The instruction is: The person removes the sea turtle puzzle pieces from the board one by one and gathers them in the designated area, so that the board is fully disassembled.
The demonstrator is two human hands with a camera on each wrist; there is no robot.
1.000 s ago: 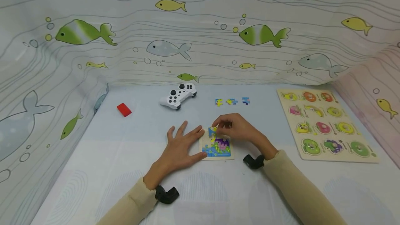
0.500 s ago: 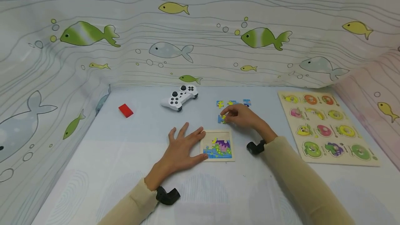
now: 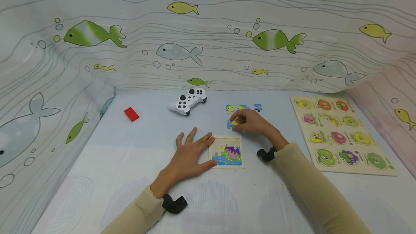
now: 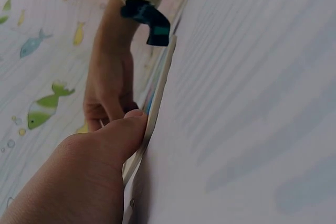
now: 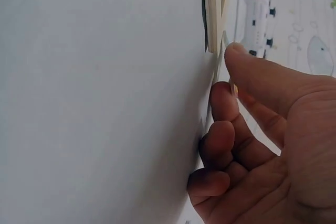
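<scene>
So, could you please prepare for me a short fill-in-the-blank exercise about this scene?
The right hand pinches a flat ____-and-yellow jigsaw piece.
Beyond it, ____ loose colourful jigsaw pieces lie in a row.
The small flat rectangle left of the white game controller is ____.
The large wooden fruit board lies to the ____ of the square wooden puzzle frame.
Missing words: blue, three, red, right.

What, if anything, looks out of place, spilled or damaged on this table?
The white game controller seems out of place: it lies at a slant behind the puzzle tray and has no evident part in this work. No spill or damage is visible.
</scene>
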